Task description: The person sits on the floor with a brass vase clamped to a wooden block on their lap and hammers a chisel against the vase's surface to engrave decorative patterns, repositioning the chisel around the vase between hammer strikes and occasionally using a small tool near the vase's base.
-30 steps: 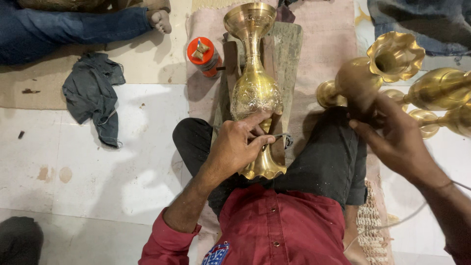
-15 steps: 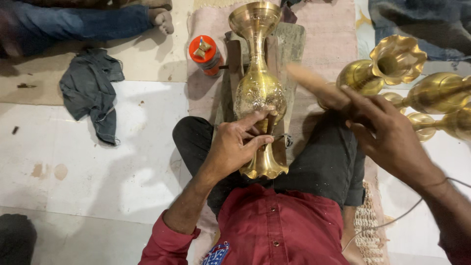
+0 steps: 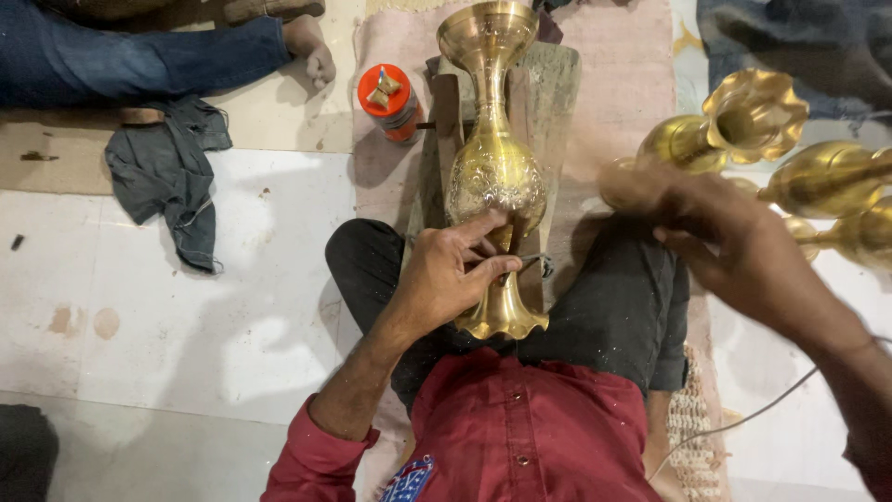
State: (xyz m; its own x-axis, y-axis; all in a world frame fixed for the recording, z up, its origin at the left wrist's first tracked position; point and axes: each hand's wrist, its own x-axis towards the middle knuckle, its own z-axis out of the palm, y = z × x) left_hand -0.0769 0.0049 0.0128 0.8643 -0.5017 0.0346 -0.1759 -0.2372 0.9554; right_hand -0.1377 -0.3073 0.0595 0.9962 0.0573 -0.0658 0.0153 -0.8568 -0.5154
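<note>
— Item under inspection?
— One brass vase [image 3: 494,177], tall, flared mouth, narrow neck, engraved bulbous belly, scalloped foot.
— Pose?
— Lying lengthwise on a worn wooden block [image 3: 548,102], mouth pointing away, foot resting at the lap.
— Contact?
— The left hand [image 3: 452,276] grips the stem just below the belly, pressing a thin metal tool [image 3: 520,264] against it.

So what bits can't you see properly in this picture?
Head view only:
- Right hand: blurred by motion, so whatever it grips cannot be told.
- Thin metal tool against the brass vase: mostly hidden under the left hand.
- Other brass vases: cut off by the right edge.
- Person in blue trousers: cut off by the top edge.
- Orange-lidded jar: contents hidden by the lid.
</note>
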